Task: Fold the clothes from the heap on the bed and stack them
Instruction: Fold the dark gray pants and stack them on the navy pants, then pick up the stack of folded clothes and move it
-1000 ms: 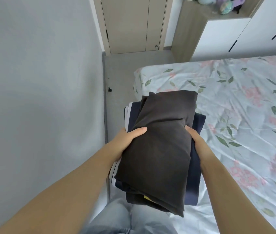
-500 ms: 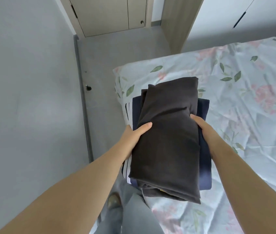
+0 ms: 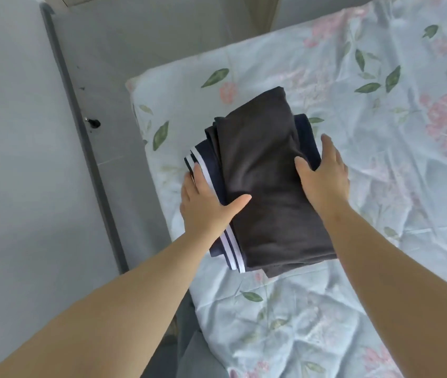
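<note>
both forearms cut off at the bottom edge, left hand flat on the striped side of the stack of folded clothes, fingers straight, thumb on top, right hand same on the far side, fingers relaxed, stack sitting on the floral bed near its corner, lower layers mostly hidden, blurry floor beyond

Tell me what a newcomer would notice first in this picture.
A stack of folded clothes sits near the corner of the floral bed sheet: a dark brown garment on a navy garment with white stripes. The left hand and right hand flank it, fingers straight along its sides, thumbs on top.
</note>
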### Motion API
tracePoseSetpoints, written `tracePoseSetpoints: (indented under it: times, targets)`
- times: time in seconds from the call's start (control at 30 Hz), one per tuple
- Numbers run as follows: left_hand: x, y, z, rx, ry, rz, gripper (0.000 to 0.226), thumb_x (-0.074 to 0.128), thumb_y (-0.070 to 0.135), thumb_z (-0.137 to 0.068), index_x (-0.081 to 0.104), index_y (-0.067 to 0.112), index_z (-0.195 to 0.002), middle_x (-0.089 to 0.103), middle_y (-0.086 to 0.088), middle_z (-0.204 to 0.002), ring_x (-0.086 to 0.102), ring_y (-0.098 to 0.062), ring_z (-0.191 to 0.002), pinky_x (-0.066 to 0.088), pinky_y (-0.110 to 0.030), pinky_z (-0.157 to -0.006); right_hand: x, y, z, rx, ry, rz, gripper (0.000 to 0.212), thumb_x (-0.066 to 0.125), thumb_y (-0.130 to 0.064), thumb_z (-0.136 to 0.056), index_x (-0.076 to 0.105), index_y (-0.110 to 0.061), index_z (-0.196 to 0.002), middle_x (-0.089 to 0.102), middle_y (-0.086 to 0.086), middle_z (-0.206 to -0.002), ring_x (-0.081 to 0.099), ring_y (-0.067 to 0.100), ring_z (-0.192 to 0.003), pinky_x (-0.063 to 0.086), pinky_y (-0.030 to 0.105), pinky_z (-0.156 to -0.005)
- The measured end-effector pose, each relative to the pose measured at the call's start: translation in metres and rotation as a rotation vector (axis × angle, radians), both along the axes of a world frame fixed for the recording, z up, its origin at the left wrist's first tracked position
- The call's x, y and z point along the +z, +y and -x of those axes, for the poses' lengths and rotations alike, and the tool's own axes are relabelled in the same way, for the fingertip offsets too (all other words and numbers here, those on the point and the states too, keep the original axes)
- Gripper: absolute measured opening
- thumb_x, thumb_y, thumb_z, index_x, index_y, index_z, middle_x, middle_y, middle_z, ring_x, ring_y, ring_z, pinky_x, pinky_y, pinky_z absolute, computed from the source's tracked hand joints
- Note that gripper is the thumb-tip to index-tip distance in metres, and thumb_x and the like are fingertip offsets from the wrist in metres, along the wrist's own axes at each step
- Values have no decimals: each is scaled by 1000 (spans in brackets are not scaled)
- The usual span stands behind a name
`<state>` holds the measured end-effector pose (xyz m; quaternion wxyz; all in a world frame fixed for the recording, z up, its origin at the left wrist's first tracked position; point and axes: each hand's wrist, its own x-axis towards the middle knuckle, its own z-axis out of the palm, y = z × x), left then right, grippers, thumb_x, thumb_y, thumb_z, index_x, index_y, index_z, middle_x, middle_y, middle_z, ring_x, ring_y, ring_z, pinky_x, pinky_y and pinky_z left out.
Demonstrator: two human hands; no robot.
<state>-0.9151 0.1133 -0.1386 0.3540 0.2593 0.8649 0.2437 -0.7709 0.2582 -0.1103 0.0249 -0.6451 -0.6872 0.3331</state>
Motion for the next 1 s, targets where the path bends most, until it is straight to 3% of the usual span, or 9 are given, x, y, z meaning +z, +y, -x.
tracePoseSetpoints:
  times: [0.1, 0.17, 0.27, 0.33, 0.43, 0.53, 0.6, 0.77, 1.0]
  targets:
    - [14, 10, 10, -438, 601, -174, 101, 64, 62, -69, 18, 23, -150, 21, -17, -155, 17, -40, -142, 18, -59, -110, 7, -47, 0, 132, -19, -272, 58, 45, -43, -95, 28, -25, -147, 26, 5, -155, 23, 29, -140, 17, 49, -112]
    - [15, 18, 23, -705, 763, -231, 88, 58, 62, -73, 28, 26, -148, 27, -14, -154, 21, -42, -141, 18, -63, -108, 1, -77, -5, 230, -87, -336, 57, 50, -43, -93, 37, -23, -145, 30, 8, -153, 27, 32, -140, 20, 52, -110]
    - [6, 22, 36, -1030, 683, -20, 79, 43, 66, -84, 17, 33, -150, 13, -3, -159, 8, -32, -146, 7, -60, -112, -12, -108, -21, 316, -220, -293, 59, 58, -43, -90, 42, -22, -142, 35, 9, -151, 30, 36, -139, 25, 57, -108]
    - [0, 19, 37, -1082, 657, 79, 81, 34, 70, -84, 4, 35, -151, 2, 0, -160, 3, -29, -147, 4, -58, -113, -17, -118, -29, 338, -267, -265, 62, 60, -45, -88, 42, -23, -143, 36, 9, -151, 32, 38, -138, 27, 57, -107]
    - [6, 15, 35, -1063, 676, 119, 80, 35, 67, -87, 2, 33, -151, 3, -3, -159, 8, -29, -146, 8, -57, -113, -11, -121, -26, 335, -332, -225, 64, 52, -49, -90, 33, -27, -147, 29, 7, -154, 26, 35, -141, 23, 54, -110]
    - [29, 4, 34, -1044, 718, 47, 77, 45, 61, -88, 13, 29, -150, 14, -5, -157, 13, -28, -144, 13, -56, -112, 3, -132, -22, 254, -369, -142, 66, 42, -52, -93, 15, -33, -150, 13, 2, -158, 9, 27, -146, 8, 48, -115]
    - [49, -8, 32, -1086, 736, -1, 76, 49, 57, -88, 16, 29, -150, 18, -4, -155, 14, -27, -144, 14, -55, -112, 22, -147, -24, 154, -341, -110, 71, 46, -49, -92, 10, -30, -151, 10, -1, -158, 2, 22, -146, 4, 45, -116]
    - [111, -39, 15, -1147, 717, -90, 71, 53, 48, -88, 21, 27, -148, 21, -3, -154, 24, -22, -140, 15, -51, -112, 89, -196, -39, -104, -213, -146, 71, 57, -40, -86, 23, -27, -147, 23, -7, -153, 13, 15, -143, 13, 42, -116]
    - [178, -80, -47, -1271, 780, -239, 69, 51, 48, -89, 22, 27, -147, 20, -1, -154, 24, -22, -138, 13, -48, -113, 139, -265, -96, -289, -177, -159, 71, 57, -47, -86, 22, -33, -146, 13, -2, -158, 10, 20, -145, 11, 43, -114]
